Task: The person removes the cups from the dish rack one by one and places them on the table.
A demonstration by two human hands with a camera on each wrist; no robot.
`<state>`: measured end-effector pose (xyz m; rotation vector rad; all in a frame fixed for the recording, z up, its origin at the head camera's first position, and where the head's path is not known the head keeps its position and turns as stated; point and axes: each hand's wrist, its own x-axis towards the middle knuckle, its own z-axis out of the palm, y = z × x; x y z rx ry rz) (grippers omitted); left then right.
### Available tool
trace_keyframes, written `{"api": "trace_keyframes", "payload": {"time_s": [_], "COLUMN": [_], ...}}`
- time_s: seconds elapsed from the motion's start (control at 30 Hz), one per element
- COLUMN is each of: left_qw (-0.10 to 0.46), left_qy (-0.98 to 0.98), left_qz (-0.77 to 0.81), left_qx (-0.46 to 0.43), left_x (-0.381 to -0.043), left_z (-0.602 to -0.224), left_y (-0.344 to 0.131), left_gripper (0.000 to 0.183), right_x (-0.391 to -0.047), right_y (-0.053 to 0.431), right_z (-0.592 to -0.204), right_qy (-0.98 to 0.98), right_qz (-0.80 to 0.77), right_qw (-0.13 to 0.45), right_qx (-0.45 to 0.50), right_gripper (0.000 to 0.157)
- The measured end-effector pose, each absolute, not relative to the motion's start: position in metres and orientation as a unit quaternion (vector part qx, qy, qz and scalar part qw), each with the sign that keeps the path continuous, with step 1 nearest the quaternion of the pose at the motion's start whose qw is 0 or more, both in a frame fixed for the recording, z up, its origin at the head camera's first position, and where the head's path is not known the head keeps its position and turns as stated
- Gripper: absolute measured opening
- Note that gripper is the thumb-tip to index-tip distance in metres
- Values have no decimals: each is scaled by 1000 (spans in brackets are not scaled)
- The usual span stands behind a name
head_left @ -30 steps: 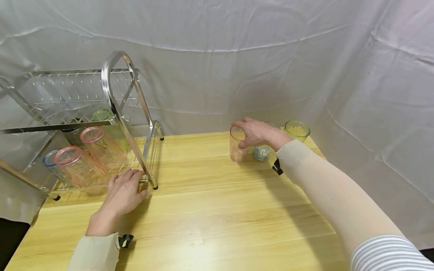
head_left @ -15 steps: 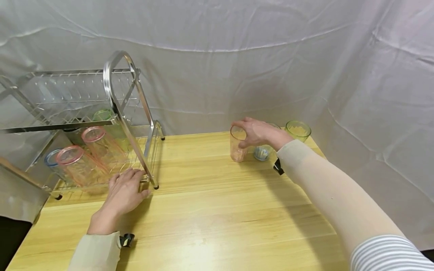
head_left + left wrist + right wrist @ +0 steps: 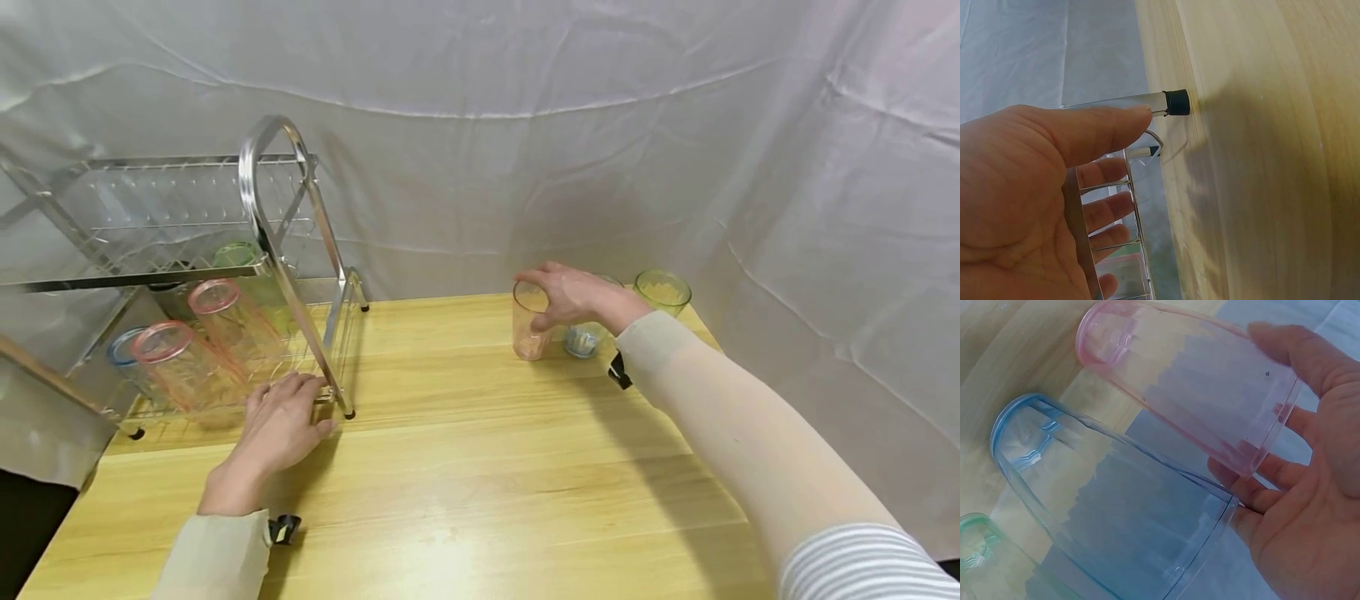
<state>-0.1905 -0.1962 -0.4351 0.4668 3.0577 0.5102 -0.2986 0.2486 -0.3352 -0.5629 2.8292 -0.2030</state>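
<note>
Grey cloth (image 3: 420, 175) is backing the worktop (image 3: 465, 467); by its back edge our right hand (image 3: 572, 296) is gripping the pink cup (image 3: 527, 342). We're wanting clearance from the blue cup (image 3: 1104, 494), left hand (image 3: 277, 425) clasping the rack (image 3: 187, 274)!

Clear pink cup (image 3: 1191, 387) upright (mouth up), beside blue cup (image 3: 1116, 506); silver two-tier rack (image 3: 180, 276) standing left.
</note>
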Motion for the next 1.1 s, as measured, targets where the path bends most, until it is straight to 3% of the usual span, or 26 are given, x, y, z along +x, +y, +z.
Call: {"api": "trace_keyframes", "payload": {"time_s": [0.33,0.63,0.83,0.97,1.1], "left_qw": [7,62,68,40,-28], "left_qy": [975,955,950,954,962], "left_qz": [168,241,257,249,233], "left_qx": [146,161,165,160,140], "left_x": [-191,-193,-194,-190,-188], "left_z": [-436,-421,-407,-394,-375], "left_y": [-196,-204,-209,-212,-217], "left_gripper": [61,71,68,59,50], "right_x": [-297,-300,-300,-300,-300], "right_y": [250,251,251,251,250], "right_z": [-337,-338,-338,-338,-339], "right_qy": [972,971,972,972,972], "right_qz": [-71,-73,-71,-73,-76], "right_qw": [116,115,113,114,116], "right_qx": [-190,-195,-193,-194,-192], "right_gripper": [88,87,88,87,87]}}
